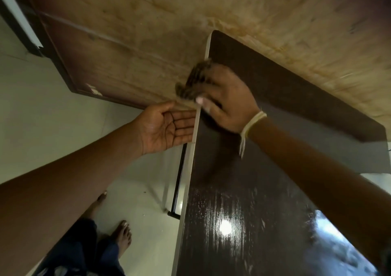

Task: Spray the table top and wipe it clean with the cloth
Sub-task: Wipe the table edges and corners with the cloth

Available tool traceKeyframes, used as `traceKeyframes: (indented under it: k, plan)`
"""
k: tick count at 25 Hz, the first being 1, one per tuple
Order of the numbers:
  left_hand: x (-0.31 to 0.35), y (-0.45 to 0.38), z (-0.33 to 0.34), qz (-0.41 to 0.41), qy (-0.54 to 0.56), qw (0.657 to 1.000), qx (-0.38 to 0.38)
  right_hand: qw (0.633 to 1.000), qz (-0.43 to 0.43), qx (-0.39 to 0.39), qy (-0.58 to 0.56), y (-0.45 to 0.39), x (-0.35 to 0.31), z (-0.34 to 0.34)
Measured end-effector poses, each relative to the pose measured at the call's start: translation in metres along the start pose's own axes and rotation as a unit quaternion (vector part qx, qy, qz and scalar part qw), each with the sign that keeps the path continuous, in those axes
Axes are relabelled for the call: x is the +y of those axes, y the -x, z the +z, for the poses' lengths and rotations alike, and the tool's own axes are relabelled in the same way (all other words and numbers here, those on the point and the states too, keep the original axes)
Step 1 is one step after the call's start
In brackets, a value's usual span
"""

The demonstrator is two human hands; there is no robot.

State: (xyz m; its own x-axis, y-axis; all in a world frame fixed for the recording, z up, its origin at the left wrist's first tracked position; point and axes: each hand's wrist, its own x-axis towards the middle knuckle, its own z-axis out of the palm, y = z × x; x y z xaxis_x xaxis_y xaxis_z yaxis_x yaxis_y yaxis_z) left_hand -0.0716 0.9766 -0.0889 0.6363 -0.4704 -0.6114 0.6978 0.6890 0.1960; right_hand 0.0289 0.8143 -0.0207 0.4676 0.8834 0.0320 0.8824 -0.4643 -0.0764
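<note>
Bare feet (pixel 121 236) are standing on the pale floor (pixel 53 117) beside the dark table (pixel 243 212), whose near surface is glistening wet under a light reflection. Farther along, the left hand (pixel 167 127) is lying open, palm up, fingers touching the table's pale edge, gripping nothing. Just beyond, the right hand (pixel 224 100), a pale string at its wrist, is clutching the patterned cloth (pixel 195 81) and pressing it at the table's far left edge.

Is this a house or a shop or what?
Probably a room in a house: a dark table top against a wooden bed-like board, a pale tiled floor, and bare feet.
</note>
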Motion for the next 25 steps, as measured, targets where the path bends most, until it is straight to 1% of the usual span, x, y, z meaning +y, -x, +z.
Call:
traceKeyframes:
  k: [2, 3, 5, 7, 9, 11, 13, 15, 18, 21, 25]
  plan:
    - [0.0, 0.003, 0.001, -0.006, -0.009, 1.0, 0.008, 0.995, 0.096, 0.027, 0.011, -0.037, 0.032, 0.002]
    - [0.002, 0.006, 0.001, -0.006, -0.014, 1.0, 0.009, 0.993, 0.117, 0.023, 0.019, -0.051, 0.042, 0.005]
    - [0.004, 0.008, 0.0, -0.011, -0.028, 0.999, 0.012, 0.99, 0.134, 0.018, 0.034, -0.068, 0.052, 0.006]
    - [0.003, 0.01, -0.001, -0.015, -0.028, 0.999, 0.021, 0.989, 0.141, 0.047, 0.023, -0.062, 0.045, 0.006]
    - [0.002, 0.012, 0.001, -0.006, -0.021, 0.999, 0.027, 0.99, 0.119, 0.07, -0.005, -0.034, 0.021, 0.007]
    - [-0.002, 0.016, 0.006, 0.012, -0.006, 0.999, 0.051, 0.996, 0.072, 0.049, -0.029, 0.005, -0.016, 0.006]
    - [-0.006, 0.023, 0.01, 0.018, 0.006, 0.997, 0.077, 0.997, 0.042, 0.026, -0.052, 0.043, -0.056, 0.003]
    - [-0.014, 0.034, 0.015, 0.021, -0.009, 0.995, 0.095, 0.997, 0.026, 0.006, -0.077, 0.076, -0.092, 0.0]
    - [-0.031, 0.056, 0.025, 0.039, -0.049, 0.993, 0.099, 0.996, 0.002, -0.018, -0.084, 0.117, -0.138, 0.003]
    - [-0.056, 0.073, 0.034, 0.089, -0.053, 0.988, 0.115, 0.994, -0.023, -0.025, -0.1, 0.14, -0.161, 0.003]
    - [-0.093, 0.09, 0.041, 0.158, -0.036, 0.977, 0.141, 0.996, -0.038, -0.028, -0.079, 0.145, -0.165, 0.002]
